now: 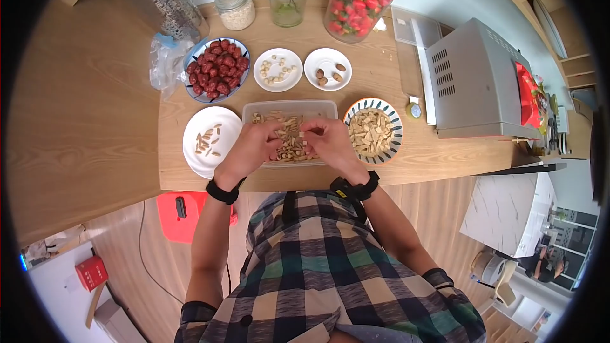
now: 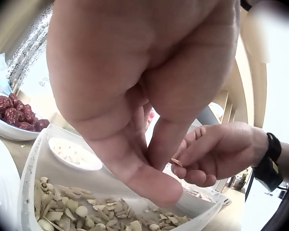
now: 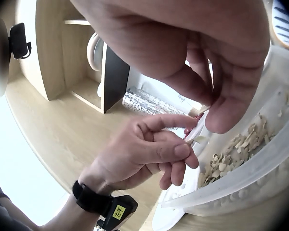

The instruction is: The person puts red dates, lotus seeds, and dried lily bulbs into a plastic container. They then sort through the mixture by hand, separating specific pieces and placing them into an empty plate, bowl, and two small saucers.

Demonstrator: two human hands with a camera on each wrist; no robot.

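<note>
Both hands are over a translucent plastic box (image 1: 289, 105) of mixed pale dried pieces (image 1: 293, 128), among them flat slices and round seeds. My left hand (image 1: 255, 147) is above its left half, pinching a small pale slice (image 3: 198, 139) between thumb and forefinger. From the right, my right hand (image 1: 332, 143) reaches in and pinches a small pale dried piece (image 2: 177, 162) between thumb and fingertips. Left of the box, a white plate (image 1: 194, 121) carries several tan slivers (image 1: 207, 140). Close to the right hand sits a striped-rim bowl (image 1: 399, 128) filled with pale dried chips (image 1: 370, 132).
Behind the box stand a plate of whitish round seeds (image 1: 275, 78), a plate with several brown nuts (image 1: 321, 80) and a bowl of red dates (image 1: 216, 71). Glass jars (image 1: 236, 9) and a strawberry container (image 1: 359, 6) line the wall. A grey appliance (image 1: 470, 82) occupies the right.
</note>
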